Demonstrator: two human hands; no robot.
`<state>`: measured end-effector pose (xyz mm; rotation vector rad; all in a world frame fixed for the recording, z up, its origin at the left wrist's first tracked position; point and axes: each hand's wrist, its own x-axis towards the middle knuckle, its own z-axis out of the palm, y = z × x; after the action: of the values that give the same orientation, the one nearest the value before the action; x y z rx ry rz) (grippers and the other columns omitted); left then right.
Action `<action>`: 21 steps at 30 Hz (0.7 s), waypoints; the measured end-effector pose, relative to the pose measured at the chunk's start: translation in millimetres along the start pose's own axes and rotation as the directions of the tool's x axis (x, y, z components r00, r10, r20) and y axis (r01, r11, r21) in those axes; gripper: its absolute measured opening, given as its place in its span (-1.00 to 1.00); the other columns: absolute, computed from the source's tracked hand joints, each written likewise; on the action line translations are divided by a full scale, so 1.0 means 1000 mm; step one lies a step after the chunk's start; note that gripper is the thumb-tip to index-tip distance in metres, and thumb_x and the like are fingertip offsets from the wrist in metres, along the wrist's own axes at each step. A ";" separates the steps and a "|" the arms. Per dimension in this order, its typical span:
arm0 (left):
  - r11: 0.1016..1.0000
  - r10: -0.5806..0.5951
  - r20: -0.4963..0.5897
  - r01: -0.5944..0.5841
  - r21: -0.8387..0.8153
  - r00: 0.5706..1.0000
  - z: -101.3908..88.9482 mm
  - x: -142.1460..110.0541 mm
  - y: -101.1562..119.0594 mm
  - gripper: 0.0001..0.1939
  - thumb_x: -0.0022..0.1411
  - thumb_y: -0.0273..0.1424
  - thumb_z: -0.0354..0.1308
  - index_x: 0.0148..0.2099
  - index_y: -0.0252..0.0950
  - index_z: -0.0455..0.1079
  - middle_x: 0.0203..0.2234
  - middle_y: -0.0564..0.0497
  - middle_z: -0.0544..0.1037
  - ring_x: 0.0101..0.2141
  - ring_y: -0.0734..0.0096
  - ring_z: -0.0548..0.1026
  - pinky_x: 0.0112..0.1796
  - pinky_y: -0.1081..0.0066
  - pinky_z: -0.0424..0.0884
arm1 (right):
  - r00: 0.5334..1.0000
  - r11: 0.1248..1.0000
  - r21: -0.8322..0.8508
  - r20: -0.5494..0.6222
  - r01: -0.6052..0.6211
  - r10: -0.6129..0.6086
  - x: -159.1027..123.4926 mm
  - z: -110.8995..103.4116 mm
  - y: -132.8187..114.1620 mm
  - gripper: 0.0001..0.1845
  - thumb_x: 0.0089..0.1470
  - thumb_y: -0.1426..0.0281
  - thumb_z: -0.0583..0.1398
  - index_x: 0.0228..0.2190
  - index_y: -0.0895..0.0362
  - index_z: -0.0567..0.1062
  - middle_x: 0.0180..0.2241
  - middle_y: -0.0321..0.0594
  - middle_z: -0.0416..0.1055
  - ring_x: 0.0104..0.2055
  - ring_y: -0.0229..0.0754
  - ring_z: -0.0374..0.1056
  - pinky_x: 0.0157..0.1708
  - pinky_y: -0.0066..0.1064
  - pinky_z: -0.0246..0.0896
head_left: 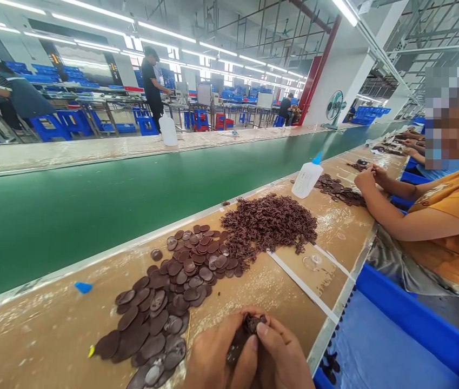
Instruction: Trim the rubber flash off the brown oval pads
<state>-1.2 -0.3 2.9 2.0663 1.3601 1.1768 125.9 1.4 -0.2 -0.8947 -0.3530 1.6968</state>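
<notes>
Close to the bench's near edge, my left hand [215,354] and my right hand [281,351] come together around a small dark brown piece [253,323]. The fingers and thumbs of both hands press on it, and part of it is hidden by them; its kind is not clear. Just beyond my left hand spreads a pile of flat, oval dark brown discs [180,273], some of them shiny. Behind my hands lies a heap of small, curly brown pieces [272,221].
A white squeeze bottle [307,178] with a blue tip stands beyond the heap. A green conveyor belt [71,216] runs along the bench. A blue bin [399,329] sits below at right. On the right, a co-worker in an orange shirt [448,232] handles pieces. A blue cap [83,287] lies left.
</notes>
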 end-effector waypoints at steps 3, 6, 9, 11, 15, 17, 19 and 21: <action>1.000 0.027 -0.015 -0.027 0.003 1.000 0.000 0.000 0.001 -0.71 0.38 -0.21 0.01 0.04 -0.21 0.39 -0.35 0.00 0.68 -0.44 0.40 0.65 -0.36 0.53 0.56 | 1.000 1.000 -0.019 -0.012 0.009 -0.009 0.000 -0.002 0.000 -0.68 -0.25 0.23 0.48 -0.42 0.15 0.66 -0.53 -0.18 0.55 -0.46 -0.14 0.46 -0.29 -0.30 0.37; 0.999 0.019 -0.004 -0.019 -0.029 1.000 0.000 0.002 0.001 -0.74 0.37 -0.26 0.01 0.04 -0.17 0.37 -0.38 0.07 0.67 -0.45 0.42 0.64 -0.36 0.53 0.57 | 1.000 1.000 -0.009 -0.028 0.007 -0.007 -0.001 0.000 -0.001 -0.70 -0.27 0.24 0.49 -0.48 0.15 0.65 -0.50 -0.17 0.57 -0.44 -0.14 0.45 -0.27 -0.31 0.36; 0.999 0.039 0.011 -0.039 -0.036 0.999 0.000 0.003 -0.002 -0.74 0.36 -0.29 0.03 0.07 -0.14 0.33 -0.39 0.11 0.67 -0.47 0.44 0.64 -0.40 0.56 0.56 | 0.999 1.000 0.011 -0.033 -0.006 0.007 0.001 0.000 0.000 -0.68 -0.29 0.24 0.50 -0.44 0.13 0.66 -0.41 -0.15 0.59 -0.37 -0.12 0.45 -0.22 -0.31 0.35; 0.994 0.111 0.040 -0.111 0.002 0.993 -0.001 0.002 -0.007 -0.65 0.32 -0.28 0.08 0.13 -0.16 0.27 -0.25 0.06 0.68 -0.37 0.41 0.67 -0.34 0.55 0.58 | 0.999 1.000 0.013 -0.036 0.010 -0.010 0.000 -0.003 -0.002 -0.69 -0.31 0.23 0.50 -0.47 0.13 0.65 -0.31 -0.13 0.59 -0.31 -0.08 0.46 -0.18 -0.27 0.35; 0.969 0.222 0.111 -0.232 0.084 0.969 -0.003 -0.003 -0.021 -0.51 0.28 -0.19 0.15 0.20 -0.21 0.21 -0.10 -0.05 0.66 -0.18 0.34 0.66 -0.17 0.54 0.58 | 0.981 0.983 -0.155 -0.155 0.095 -0.119 -0.013 -0.026 -0.034 -0.68 -0.36 0.17 0.49 -0.60 0.14 0.61 -0.16 -0.10 0.57 -0.18 -0.01 0.43 -0.05 -0.21 0.30; 0.954 0.246 0.144 -0.266 0.142 0.959 -0.004 -0.004 -0.027 -0.53 0.30 -0.16 0.14 0.17 -0.21 0.24 -0.08 -0.07 0.65 -0.14 0.32 0.64 -0.13 0.51 0.57 | 0.950 0.950 -0.287 -0.240 0.127 -0.199 -0.026 -0.050 -0.066 -0.66 -0.30 0.16 0.47 -0.48 0.12 0.65 -0.12 -0.10 0.57 -0.04 0.05 0.40 0.07 -0.18 0.22; 0.947 0.257 0.174 -0.284 0.150 0.951 -0.003 -0.003 -0.030 -0.60 0.31 -0.14 0.13 0.11 -0.20 0.29 -0.07 -0.06 0.65 -0.15 0.32 0.65 -0.14 0.52 0.57 | 0.910 0.898 -0.422 -0.313 0.124 -0.273 -0.040 -0.082 -0.105 -0.59 -0.17 0.14 0.42 -0.26 0.08 0.66 -0.11 -0.11 0.58 0.08 0.06 0.34 0.17 -0.15 0.13; 0.966 0.208 0.158 -0.228 0.119 0.965 -0.001 -0.002 -0.029 -0.66 0.34 -0.12 0.08 0.05 -0.17 0.33 -0.11 -0.01 0.67 -0.23 0.38 0.67 -0.23 0.57 0.59 | 0.839 0.809 -0.585 -0.407 0.064 -0.360 -0.049 -0.123 -0.139 -0.53 -0.13 0.06 0.37 -0.20 0.07 0.64 -0.08 -0.13 0.57 0.14 0.04 0.30 0.15 -0.18 0.15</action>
<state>-18.8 11.2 -17.5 2.3994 1.1992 1.0188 314.6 -24.0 25.9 -1.6193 -0.5795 1.0826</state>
